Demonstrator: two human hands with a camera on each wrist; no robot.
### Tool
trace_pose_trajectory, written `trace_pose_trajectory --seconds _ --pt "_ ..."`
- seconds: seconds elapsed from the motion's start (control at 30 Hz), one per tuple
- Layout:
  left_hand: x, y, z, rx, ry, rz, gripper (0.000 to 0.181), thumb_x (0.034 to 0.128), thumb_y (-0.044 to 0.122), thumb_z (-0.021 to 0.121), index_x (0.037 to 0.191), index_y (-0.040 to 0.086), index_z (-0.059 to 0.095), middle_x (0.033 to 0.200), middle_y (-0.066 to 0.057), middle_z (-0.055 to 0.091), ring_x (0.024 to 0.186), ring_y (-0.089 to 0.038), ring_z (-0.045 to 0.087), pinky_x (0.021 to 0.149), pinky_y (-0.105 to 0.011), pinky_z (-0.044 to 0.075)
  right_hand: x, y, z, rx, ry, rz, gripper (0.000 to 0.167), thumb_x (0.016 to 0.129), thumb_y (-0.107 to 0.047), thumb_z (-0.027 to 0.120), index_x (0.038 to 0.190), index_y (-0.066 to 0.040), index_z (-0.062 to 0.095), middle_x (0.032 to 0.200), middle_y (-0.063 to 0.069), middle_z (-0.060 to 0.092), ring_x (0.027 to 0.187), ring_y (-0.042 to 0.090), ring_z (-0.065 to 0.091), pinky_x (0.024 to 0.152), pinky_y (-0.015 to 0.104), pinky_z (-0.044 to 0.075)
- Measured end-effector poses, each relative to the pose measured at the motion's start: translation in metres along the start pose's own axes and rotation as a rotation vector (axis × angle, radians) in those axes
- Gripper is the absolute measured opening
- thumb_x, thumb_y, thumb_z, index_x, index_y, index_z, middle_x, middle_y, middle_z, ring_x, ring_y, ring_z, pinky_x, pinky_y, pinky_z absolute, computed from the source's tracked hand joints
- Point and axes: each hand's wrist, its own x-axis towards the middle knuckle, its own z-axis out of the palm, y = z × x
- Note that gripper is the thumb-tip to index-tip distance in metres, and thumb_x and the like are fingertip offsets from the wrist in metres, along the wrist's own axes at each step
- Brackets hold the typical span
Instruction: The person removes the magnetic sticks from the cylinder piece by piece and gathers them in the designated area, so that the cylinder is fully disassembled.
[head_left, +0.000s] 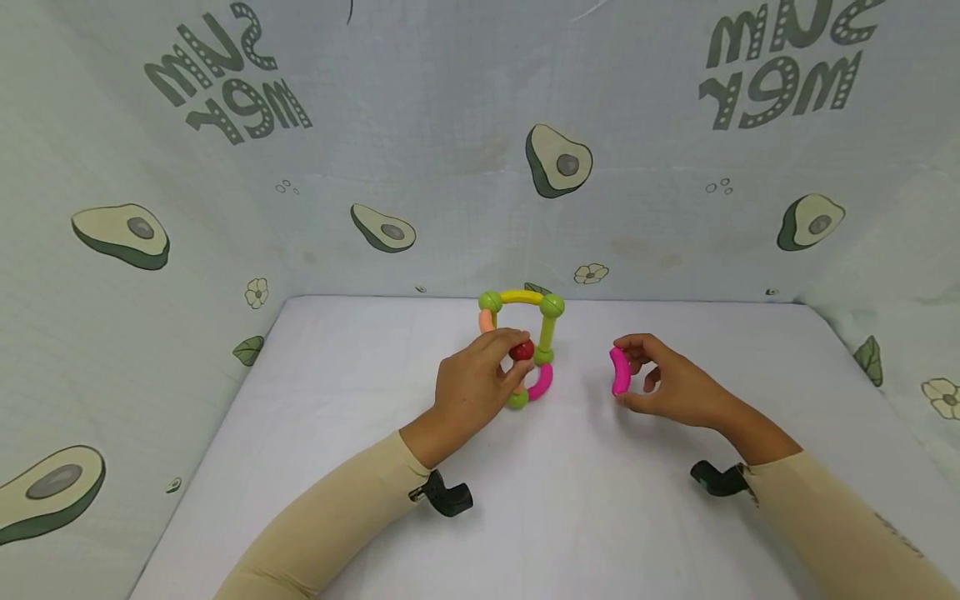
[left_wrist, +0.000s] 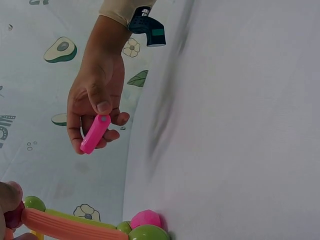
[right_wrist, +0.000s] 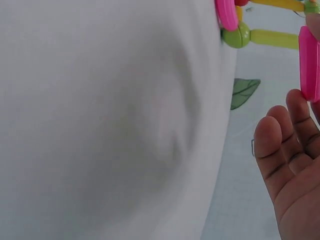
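Backdrop: avocado-print sheet (head_left: 465,100), hanging pale behind a white bench (head_left: 570,517).
Left hand (head_left: 477,375): thumb and finger pinching a red ball (head_left: 522,351) right at the toy frame (head_left: 548,333)!
Toy frame: coloured sticks (head_left: 521,296) meeting at green balls (head_left: 552,305); whether it rests on the bench, I can't tell.
Right hand (head_left: 671,390): off to the right, pinching a pink stick (head_left: 621,372) by its two ends.
Pink stick: up above the bench, apart from the frame, grey dot on one end.
Steady ball: keep that left pinch firm, I'd say, or the frame could twist.
Free ends: gripping the stick's middle would probably leave both tips uncovered.
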Motion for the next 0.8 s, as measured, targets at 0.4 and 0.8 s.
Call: trace_pose_trajectory --seconds 0.4,0.8 --pt "0.0 0.002 0.0 -0.013 0.013 0.01 0.043 0.0898 0.028 0.082 0.128 0.011 0.069 0.124 -0.002 0.071 0.071 -0.006 0.062 0.059 -0.016 0.05 -0.009 0.022 -0.011 -0.045 -0.019 0.048 0.075 0.082 -0.014 0.087 0.142 -0.002 0.044 0.115 0.011 0.057 0.1 0.03 0.057 0.074 0.026 0.053" --pt "-0.001 0.0 0.001 -0.005 0.026 0.021 0.043 0.09 0.028 0.082 0.128 0.011 0.069 0.123 -0.001 0.071 0.07 -0.006 0.06 0.058 -0.014 0.048 -0.011 0.045 -0.017 -0.082 -0.03 0.096 0.076 0.083 -0.022 0.087 0.142 0.0 0.044 0.114 0.012 0.056 0.105 0.03 0.053 0.076 0.025 0.052"
